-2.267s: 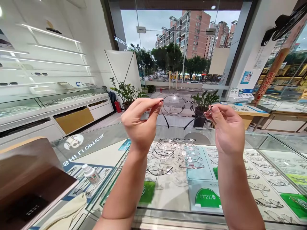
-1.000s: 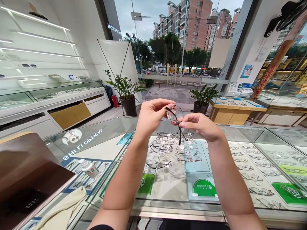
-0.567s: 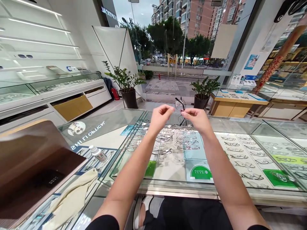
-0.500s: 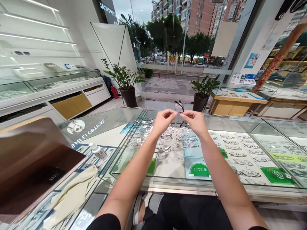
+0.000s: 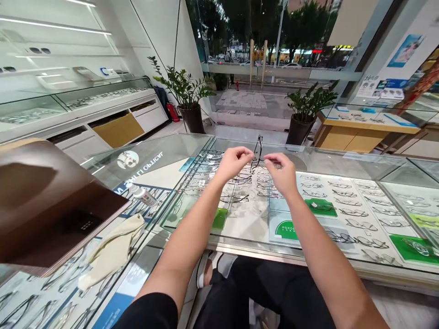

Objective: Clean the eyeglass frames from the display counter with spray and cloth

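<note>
A pair of dark-framed eyeglasses (image 5: 259, 147) is held up above the glass counter, turned edge-on. My left hand (image 5: 236, 161) pinches it from the left between thumb and fingers. Just to the right of the frame is my right hand (image 5: 281, 171), its thumb and fingers slightly apart and nothing visible between them. Whether its fingertips brush the frame is hard to see. Below both hands, rows of eyeglasses (image 5: 240, 198) lie inside the glass display case (image 5: 247, 224).
On the left counter stand a brown open box (image 5: 65, 201), a white bottle (image 5: 142, 195) and a crumpled cream cloth (image 5: 115, 251). Potted plants (image 5: 192, 119) flank the glass door beyond. A green card (image 5: 320, 207) lies inside the case at right.
The eyeglasses have turned from showing a round lens to edge-on. My right hand's fingers have loosened and moved slightly away from the frame. The view has tilted down.
</note>
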`<act>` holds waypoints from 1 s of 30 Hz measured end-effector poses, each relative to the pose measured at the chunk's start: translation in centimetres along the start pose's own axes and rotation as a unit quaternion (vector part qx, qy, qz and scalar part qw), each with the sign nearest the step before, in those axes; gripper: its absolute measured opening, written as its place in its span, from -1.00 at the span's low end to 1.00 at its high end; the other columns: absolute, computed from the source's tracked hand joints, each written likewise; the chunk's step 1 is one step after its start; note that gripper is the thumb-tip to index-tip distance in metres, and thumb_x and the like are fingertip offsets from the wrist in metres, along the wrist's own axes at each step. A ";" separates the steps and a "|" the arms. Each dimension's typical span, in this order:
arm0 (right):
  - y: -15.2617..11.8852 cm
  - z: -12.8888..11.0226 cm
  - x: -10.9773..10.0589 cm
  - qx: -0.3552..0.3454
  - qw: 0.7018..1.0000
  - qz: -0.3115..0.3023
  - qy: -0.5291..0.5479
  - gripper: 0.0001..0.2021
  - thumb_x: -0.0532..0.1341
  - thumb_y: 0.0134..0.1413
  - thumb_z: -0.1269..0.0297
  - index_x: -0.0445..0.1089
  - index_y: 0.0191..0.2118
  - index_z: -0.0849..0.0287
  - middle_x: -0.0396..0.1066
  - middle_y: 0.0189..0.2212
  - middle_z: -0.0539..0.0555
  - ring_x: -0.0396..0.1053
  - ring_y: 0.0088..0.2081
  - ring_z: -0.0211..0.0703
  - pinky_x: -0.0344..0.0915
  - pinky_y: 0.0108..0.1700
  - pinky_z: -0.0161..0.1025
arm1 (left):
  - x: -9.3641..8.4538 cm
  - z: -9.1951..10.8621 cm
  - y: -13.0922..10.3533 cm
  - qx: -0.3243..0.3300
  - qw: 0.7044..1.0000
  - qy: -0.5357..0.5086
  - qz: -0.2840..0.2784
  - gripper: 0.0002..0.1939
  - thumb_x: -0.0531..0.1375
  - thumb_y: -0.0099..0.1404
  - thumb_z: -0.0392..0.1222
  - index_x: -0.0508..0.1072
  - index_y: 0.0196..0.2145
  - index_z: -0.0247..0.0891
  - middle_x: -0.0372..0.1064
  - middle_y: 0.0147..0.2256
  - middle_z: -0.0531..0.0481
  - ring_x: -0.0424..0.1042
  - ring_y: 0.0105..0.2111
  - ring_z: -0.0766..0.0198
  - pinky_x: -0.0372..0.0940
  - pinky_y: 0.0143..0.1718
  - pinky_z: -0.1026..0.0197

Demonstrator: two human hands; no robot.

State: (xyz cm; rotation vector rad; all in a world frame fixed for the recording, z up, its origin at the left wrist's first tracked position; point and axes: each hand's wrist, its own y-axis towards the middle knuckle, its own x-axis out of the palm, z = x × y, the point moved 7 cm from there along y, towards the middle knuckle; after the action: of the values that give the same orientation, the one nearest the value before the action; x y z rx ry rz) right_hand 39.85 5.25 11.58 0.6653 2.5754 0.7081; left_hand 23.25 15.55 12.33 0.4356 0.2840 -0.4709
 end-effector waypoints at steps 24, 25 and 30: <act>0.5 5.8 -0.4 0.116 0.986 0.100 0.069 -0.94 0.33 0.00 0.36 0.49 -0.34 0.12 0.47 -0.39 -0.02 0.34 -0.37 -0.22 0.29 -0.24 -0.19 | -0.9 -4.7 -2.8 -0.234 0.846 0.365 -0.311 -0.90 0.38 0.00 -0.30 0.66 -0.48 -0.13 0.57 -0.41 0.07 0.41 -0.38 0.22 0.09 -0.35 0.18; 0.5 5.9 -0.4 0.118 0.985 0.100 0.070 -0.94 0.33 -0.01 0.37 0.49 -0.34 0.12 0.47 -0.40 -0.02 0.34 -0.38 -0.22 0.29 -0.25 -0.20 | -1.0 -4.7 -2.7 -0.234 0.848 0.363 -0.307 -0.90 0.39 0.00 -0.31 0.66 -0.48 -0.12 0.56 -0.42 0.07 0.41 -0.39 0.21 0.09 -0.35 0.17; 0.6 6.1 -0.3 0.117 0.985 0.101 0.072 -0.93 0.33 -0.02 0.37 0.49 -0.34 0.11 0.46 -0.42 -0.03 0.33 -0.38 -0.22 0.29 -0.25 -0.20 | -1.8 -4.0 -1.6 -0.190 0.880 0.375 -0.220 -0.88 0.42 -0.01 -0.31 0.68 -0.46 -0.11 0.49 -0.50 0.03 0.37 -0.45 0.19 0.06 -0.36 0.14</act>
State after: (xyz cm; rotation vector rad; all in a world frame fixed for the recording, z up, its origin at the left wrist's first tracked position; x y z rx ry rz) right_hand 43.16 7.76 7.12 0.9938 2.7783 0.5336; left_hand 20.30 16.78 8.93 0.1416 1.2288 -0.6591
